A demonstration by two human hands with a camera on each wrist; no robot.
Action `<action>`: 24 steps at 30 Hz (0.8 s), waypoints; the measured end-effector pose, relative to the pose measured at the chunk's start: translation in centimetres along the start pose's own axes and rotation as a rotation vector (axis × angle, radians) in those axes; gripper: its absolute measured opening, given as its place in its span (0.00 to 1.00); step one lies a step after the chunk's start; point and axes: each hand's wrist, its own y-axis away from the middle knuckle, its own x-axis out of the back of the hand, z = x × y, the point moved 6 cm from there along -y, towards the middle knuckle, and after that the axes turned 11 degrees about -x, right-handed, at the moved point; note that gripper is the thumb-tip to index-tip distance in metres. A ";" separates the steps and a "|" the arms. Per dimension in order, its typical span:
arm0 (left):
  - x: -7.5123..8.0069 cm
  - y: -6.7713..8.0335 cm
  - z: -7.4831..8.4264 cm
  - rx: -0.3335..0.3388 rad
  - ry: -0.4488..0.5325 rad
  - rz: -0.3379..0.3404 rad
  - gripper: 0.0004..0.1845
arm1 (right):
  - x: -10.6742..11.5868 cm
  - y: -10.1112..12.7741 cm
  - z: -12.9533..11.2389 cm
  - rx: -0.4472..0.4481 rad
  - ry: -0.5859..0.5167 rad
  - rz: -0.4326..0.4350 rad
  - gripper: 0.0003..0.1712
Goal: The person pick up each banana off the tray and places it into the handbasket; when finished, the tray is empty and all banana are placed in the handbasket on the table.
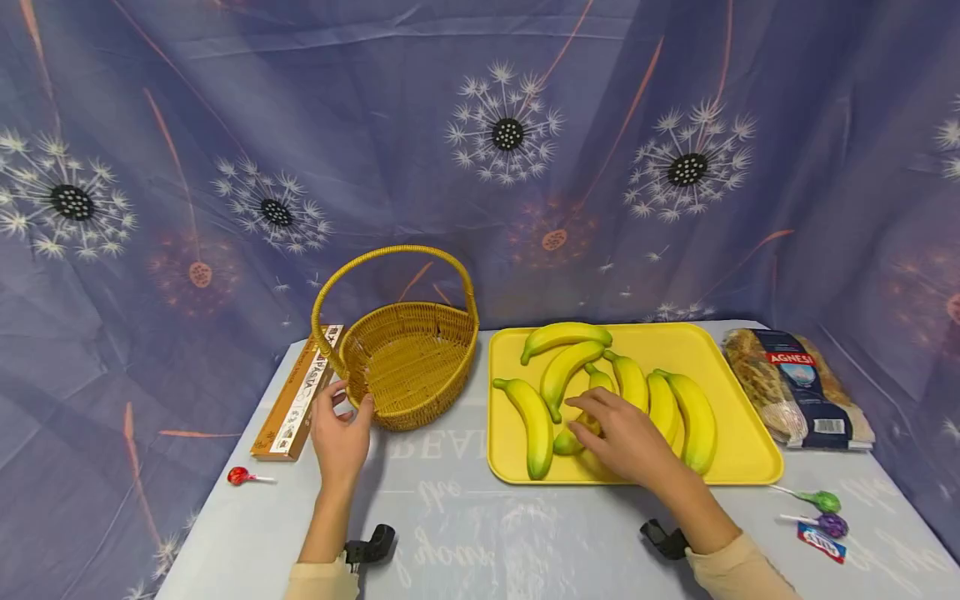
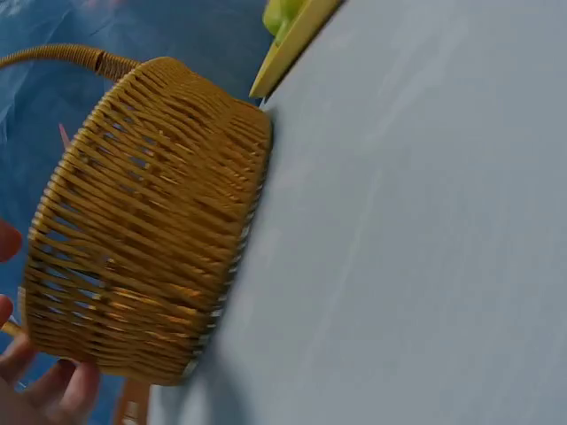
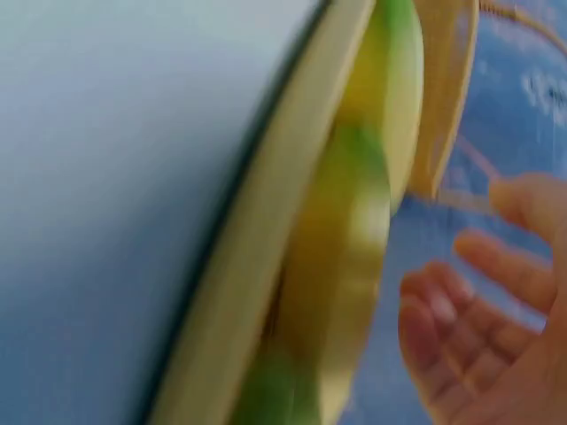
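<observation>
A wicker basket [image 1: 420, 408] with a tall arched handle stands on the table, nothing inside it. My left hand [image 1: 341, 433] is at its near left rim, fingers loosely bent and fingertips right at the weave [image 2: 151, 221]. Several bananas [image 1: 534, 429] lie on a yellow tray [image 1: 738, 417] to the right of the basket. Over the middle of the tray hovers my right hand [image 1: 626, 437], fingers apart and slightly bent. It partly hides a banana [image 1: 567, 442] beneath it. In the right wrist view the right hand [image 3: 496, 328] holds nothing, beside a blurred banana [image 3: 332, 274].
A long pasta box [image 1: 292, 408] lies left of the basket, with a red lollipop [image 1: 238, 476] in front. Right of the tray are a bag of pasta [image 1: 798, 387], a green lollipop [image 1: 825, 501], a purple lollipop [image 1: 832, 524] and a small wrapped sweet [image 1: 821, 542]. A patterned cloth hangs behind.
</observation>
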 end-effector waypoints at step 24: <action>-1.2 1.6 -3.5 0.339 0.285 -0.027 0.24 | -4.3 -2.5 -5.5 -0.171 0.074 -0.053 0.33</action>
